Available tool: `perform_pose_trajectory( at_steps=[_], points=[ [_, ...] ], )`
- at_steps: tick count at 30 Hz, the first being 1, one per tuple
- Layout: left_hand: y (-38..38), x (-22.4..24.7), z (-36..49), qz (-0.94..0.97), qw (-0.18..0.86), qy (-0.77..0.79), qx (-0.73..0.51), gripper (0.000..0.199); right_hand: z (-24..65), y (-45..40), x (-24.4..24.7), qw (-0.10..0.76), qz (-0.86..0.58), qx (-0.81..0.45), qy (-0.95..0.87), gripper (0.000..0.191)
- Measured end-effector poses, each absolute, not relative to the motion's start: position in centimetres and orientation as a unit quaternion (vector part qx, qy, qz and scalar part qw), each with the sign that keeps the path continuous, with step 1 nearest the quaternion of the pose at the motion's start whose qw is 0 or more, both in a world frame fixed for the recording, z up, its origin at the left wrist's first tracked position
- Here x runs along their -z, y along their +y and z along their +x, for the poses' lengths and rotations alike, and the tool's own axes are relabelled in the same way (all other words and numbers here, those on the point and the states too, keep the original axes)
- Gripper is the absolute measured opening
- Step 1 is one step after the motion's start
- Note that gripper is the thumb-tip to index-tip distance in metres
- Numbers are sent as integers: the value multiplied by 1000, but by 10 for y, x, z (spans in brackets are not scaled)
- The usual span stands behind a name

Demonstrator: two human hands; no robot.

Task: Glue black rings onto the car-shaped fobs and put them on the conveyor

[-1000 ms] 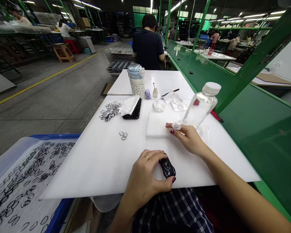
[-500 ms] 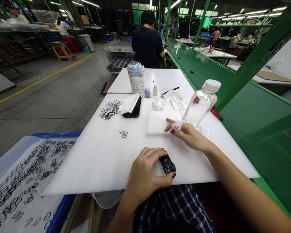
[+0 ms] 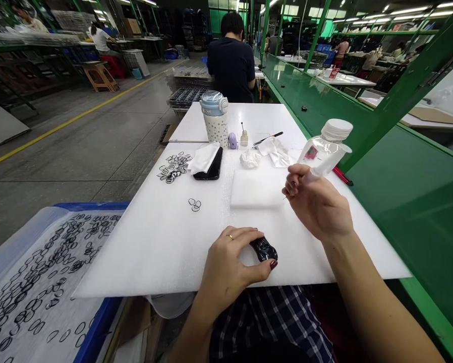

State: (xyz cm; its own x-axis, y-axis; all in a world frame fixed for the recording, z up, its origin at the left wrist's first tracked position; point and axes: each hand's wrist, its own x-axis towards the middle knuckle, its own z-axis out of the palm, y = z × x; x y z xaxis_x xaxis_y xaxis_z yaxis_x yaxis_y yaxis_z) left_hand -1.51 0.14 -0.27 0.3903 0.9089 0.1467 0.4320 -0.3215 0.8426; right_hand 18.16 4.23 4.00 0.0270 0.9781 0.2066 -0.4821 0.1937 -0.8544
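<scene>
Shop floor setup: a long white foam sheet (image 3: 143, 257) on a green metal bench (image 3: 400, 201), concrete floor with a yellow line off to the left, and one co-worker (image 3: 232, 60) in a dark shirt straight ahead, back turned.

My left hand (image 3: 230, 267) is clamped on one glossy black piece (image 3: 264, 249), pinching it near the front edge of the sheet. The right hand (image 3: 317, 204) is up off the surface, fingers bunched together, right in front of one clear plastic bottle (image 3: 327, 148). Can't tell if it's actually gripping the bottle.

Left of the left hand is one blue tray (image 3: 101, 322) holding way too many black rings (image 3: 41, 277) to count. Ahead of that hand are two loose rings (image 3: 195, 204), one small heap of rings (image 3: 173, 168) and one black phone (image 3: 213, 169) with one white tissue (image 3: 206, 157) on it. Just left of the right hand is one white foam pad (image 3: 257, 189), and beyond it one crumpled tissue (image 3: 249, 159) and one dotted tumbler (image 3: 215, 118).
</scene>
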Motion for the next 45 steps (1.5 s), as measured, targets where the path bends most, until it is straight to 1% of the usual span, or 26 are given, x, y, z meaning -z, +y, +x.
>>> perform_pose_trajectory(
  at_steps=[1, 3, 4, 8, 12, 19, 21, 23, 26, 28, 31, 33, 35, 38, 39, 40, 43, 45],
  points=[
    [1, 3, -15, 747, 371, 448, -323, 42, 180, 47, -39, 655, -302, -554, -415, 16],
    [2, 3, -15, 747, 369, 448, -325, 42, 178, 57, -32, 653, -332, -519, -441, 27],
    [2, 2, -15, 747, 368, 447, -326, 42, 178, 62, -26, 646, -354, -496, -459, 29],
    [3, 1, -15, 751, 365, 446, -323, 42, 180, 71, -4, 598, -426, -451, -507, 27],
    [1, 2, -17, 758, 360, 440, -320, 42, 185, 64, -1, 568, -458, -400, -555, 30],
    [3, 3, -17, 762, 356, 440, -316, 45, 190, 62, -9, 429, -546, -298, -655, 20],
    [3, 3, -17, 763, 358, 437, -316, 44, 196, 64, -11, 404, -569, -296, -653, 25],
    [2, 3, -17, 762, 359, 436, -317, 43, 205, 65, -15, 388, -582, -312, -644, 36],
    [2, 4, -18, 760, 360, 439, -315, 43, 215, 65, -25, 385, -559, -377, -630, 46],
    [2, 4, -18, 761, 359, 441, -313, 43, 213, 64, -34, 412, -523, -420, -618, 44],
    [3, 4, -17, 763, 355, 441, -312, 44, 198, 64, -42, 480, -476, -398, -620, 36],
    [3, 5, -17, 766, 352, 439, -311, 43, 184, 69, -39, 504, -447, -366, -642, 34],
    [3, 5, -17, 768, 350, 437, -312, 43, 171, 74, -31, 474, -440, -359, -673, 33],
    [3, 5, -17, 769, 350, 432, -314, 43, 158, 81, -18, 390, -474, -352, -706, 25],
    [3, 5, -17, 769, 351, 430, -316, 43, 156, 82, -16, 374, -489, -343, -709, 23],
    [3, 5, -17, 769, 351, 429, -317, 43, 155, 83, -16, 367, -501, -334, -709, 23],
    [2, 4, -17, 771, 347, 428, -319, 43, 151, 84, -20, 357, -541, -302, -699, 33],
    [2, 4, -18, 771, 347, 428, -318, 43, 148, 86, -23, 349, -554, -294, -696, 33]
  ],
)
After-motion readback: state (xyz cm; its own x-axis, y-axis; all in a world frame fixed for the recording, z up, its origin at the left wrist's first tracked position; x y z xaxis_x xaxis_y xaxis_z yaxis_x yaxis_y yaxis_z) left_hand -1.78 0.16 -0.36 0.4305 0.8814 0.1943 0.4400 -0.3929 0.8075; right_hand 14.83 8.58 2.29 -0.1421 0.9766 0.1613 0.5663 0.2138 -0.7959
